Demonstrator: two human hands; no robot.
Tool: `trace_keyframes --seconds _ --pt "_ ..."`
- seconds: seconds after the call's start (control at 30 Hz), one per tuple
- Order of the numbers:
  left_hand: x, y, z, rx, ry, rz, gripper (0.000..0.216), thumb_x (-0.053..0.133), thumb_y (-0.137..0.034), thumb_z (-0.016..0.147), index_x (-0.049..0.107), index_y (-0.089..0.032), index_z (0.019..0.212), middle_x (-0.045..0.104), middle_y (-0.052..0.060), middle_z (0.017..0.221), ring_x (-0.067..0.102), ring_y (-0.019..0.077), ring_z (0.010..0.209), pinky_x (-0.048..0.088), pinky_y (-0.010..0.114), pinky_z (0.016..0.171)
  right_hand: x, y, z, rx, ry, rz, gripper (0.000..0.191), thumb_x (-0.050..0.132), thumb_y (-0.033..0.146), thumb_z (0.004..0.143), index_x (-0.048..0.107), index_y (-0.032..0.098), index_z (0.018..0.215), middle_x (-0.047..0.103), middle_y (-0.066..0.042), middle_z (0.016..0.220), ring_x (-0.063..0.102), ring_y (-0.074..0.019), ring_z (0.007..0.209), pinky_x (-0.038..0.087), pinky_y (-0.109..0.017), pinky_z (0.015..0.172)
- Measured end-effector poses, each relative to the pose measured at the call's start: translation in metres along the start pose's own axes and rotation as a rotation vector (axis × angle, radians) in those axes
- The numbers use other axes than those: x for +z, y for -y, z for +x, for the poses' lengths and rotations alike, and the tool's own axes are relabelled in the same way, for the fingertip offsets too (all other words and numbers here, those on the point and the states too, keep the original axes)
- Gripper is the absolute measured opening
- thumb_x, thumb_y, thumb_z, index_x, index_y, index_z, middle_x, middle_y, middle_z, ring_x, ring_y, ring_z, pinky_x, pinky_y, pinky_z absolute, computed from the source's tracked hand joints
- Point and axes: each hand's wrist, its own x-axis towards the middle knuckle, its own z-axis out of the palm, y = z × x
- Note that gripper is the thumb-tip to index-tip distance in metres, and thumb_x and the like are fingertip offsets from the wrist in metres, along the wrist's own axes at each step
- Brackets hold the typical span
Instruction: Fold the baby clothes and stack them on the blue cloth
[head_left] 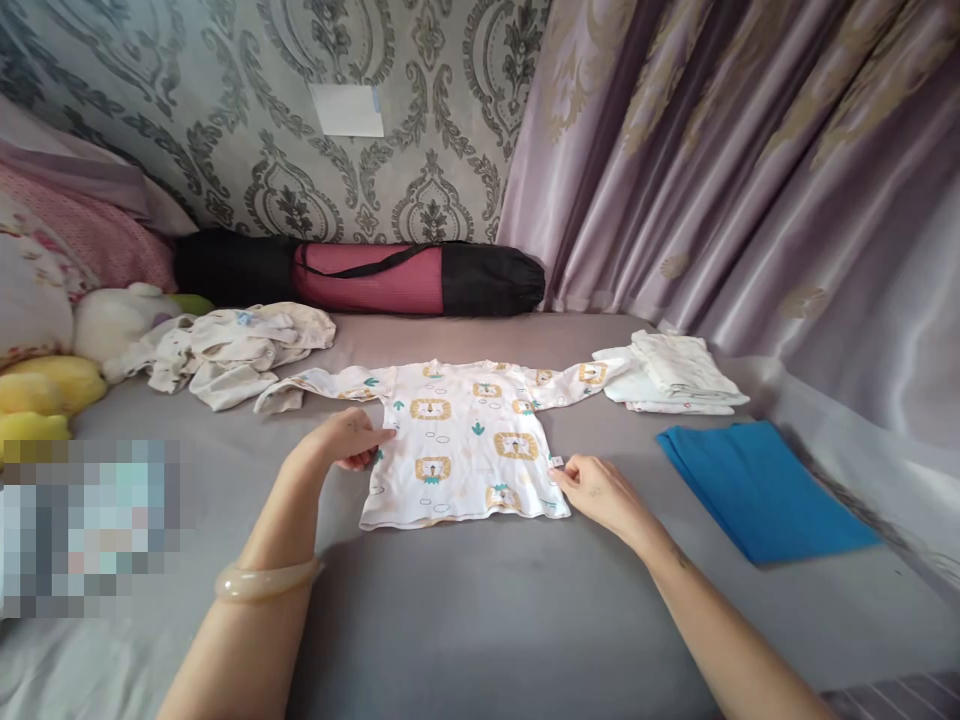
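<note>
A white long-sleeved child's shirt (457, 440) with yellow lion faces and green leaves lies spread flat, its neckline away from me and both sleeves stretched sideways. At its left side seam is my left hand (341, 440), index finger on the cloth edge and the other fingers curled beneath. A pale bangle (266, 582) circles that wrist. My right hand (600, 490) pinches the right side edge beside a small white tag (556, 462). Its lower fingers are tucked out of sight.
Grey bed sheet (480, 620) lies under everything. Left are crumpled clothes (247, 345) and a yellow plush toy (52, 390). Right are folded white clothes (679, 375) and a folded blue cloth (765, 490). A black-and-pink rolled bag (367, 278) lies along the wall, near purple curtains (675, 150).
</note>
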Motion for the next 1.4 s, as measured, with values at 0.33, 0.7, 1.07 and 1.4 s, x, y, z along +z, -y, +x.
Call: trace_keyframes --seconds 0.33,0.7,1.07,1.4 --pt "0.012 -0.006 -0.003 0.08 0.164 0.083 0.034 0.074 -0.045 0.057 0.055 -0.017 0.049 0.067 0.009 0.055 0.067 0.0228 0.058 0.055 0.03 0.055 0.01 0.012 -0.027 -0.032 -0.05 0.07 0.023 0.049 0.035 0.089 0.043 0.022 0.071 0.062 0.001 0.071 0.056 -0.0144 0.065 0.03 -0.023 0.057" --pt "-0.001 -0.007 -0.027 0.158 0.153 0.007 0.033 0.07 -0.043 0.06 0.049 -0.021 0.074 0.058 -0.003 0.047 0.049 0.012 0.041 0.036 0.023 0.045 0.011 0.0 -0.017 0.117 0.11 0.513 0.03 0.049 0.034 0.086 0.05 0.027 0.115 0.06 0.007 0.058 0.052 -0.0106 0.039 0.032 -0.019 0.038" --pt "0.0 0.01 -0.007 0.173 0.153 0.158 0.024 0.066 -0.04 0.062 0.054 -0.02 0.06 0.053 -0.001 0.046 0.047 0.0129 0.043 0.035 0.024 0.044 -0.016 0.004 -0.019 -0.027 0.064 -0.029 0.026 0.048 0.032 0.089 0.067 0.027 0.107 0.071 -0.005 0.091 0.065 -0.0222 0.087 0.038 -0.025 0.064" --pt "0.067 -0.02 0.03 0.721 -0.441 0.298 0.041 0.031 -0.033 0.094 0.053 -0.015 0.123 0.053 0.016 0.138 0.046 0.0266 0.131 0.034 0.044 0.109 0.029 0.078 0.077 -0.435 -0.188 -0.106 0.057 0.027 0.04 0.101 0.035 0.008 0.148 0.029 -0.016 0.156 0.022 -0.0256 0.145 0.017 -0.039 0.117"
